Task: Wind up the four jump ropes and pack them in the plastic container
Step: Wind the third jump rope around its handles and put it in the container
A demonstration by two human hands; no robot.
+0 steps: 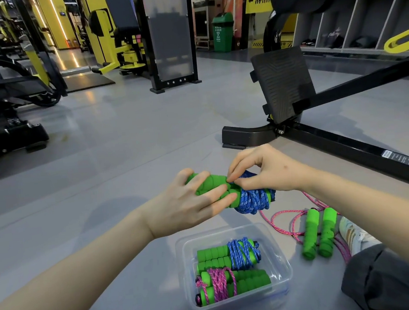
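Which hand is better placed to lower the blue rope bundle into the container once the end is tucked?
Left, probably. The left hand grips the green handles of the blue rope bundle, near the plastic container; the right hand only pinches its cord.

These handles [214,180] I've got are matt foam, the cord [252,199] braided. The container [279,260] is clear, glossy plastic. Floor's [122,137] smooth.

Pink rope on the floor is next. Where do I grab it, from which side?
Take the two green handles around their middles, from above. They lie side by side on the floor, so one hand can likely close over both; the pink cord is loose and would only trail.
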